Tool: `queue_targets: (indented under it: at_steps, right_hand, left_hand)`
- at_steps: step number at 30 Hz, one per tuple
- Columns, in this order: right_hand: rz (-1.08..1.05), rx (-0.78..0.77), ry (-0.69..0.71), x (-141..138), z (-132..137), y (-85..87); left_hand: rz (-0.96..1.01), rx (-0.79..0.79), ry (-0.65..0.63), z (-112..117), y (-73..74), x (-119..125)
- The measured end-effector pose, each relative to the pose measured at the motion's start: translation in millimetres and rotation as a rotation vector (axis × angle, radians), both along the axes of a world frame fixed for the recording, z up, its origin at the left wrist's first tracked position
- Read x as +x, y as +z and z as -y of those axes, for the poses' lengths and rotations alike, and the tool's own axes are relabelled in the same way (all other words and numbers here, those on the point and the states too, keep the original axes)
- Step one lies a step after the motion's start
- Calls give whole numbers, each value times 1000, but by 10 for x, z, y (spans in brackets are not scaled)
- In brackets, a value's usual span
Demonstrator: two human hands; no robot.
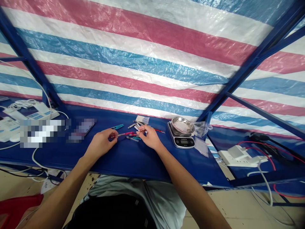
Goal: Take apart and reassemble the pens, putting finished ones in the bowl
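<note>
In the head view, my left hand [104, 140] pinches one end of a slim red pen [124, 134] over the blue shelf. The pen points right, towards my right hand [149, 136]. The fingers of that hand are bent together at a cluster of white pen-like sticks [136, 126]; what they grip is hidden. Below the red pen lie teal-and-clear pens [133, 138]. More teal pens [117, 126] rest just beyond my left hand. A thin red rod [159, 130] sticks out to the right behind my right hand.
A digital kitchen scale [183, 142] with a round metal dish [183, 125] stands on the right, beside clear plastic bags [201, 146]. A small packet [142, 119] lies at the back. At left are a phone [84, 128] and cabled power strips [38, 114]; another power strip [240, 159] sits far right.
</note>
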State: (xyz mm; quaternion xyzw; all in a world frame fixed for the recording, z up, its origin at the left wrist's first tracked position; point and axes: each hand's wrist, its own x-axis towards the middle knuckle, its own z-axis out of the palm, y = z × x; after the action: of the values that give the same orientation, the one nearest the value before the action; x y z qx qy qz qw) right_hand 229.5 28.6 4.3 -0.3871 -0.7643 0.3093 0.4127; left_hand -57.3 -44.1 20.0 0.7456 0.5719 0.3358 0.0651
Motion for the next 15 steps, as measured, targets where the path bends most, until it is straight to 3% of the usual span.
queue_targets:
  at_steps: [5,8,11,15]
  right_hand:
    - [-167,-165,11,-14,-64,26]
    - [-272,-319,10,42,-111,87]
    - [-386,-459,-8,112,-140,122]
    - [-403,-546,-59,160,-152,93]
  left_hand:
    - [159,68,-144,-329,179,293]
    - [140,81,-253,-542,241,447]
    - [142,90,-349,-674,229,544]
    - [200,106,-411,-679,92,586]
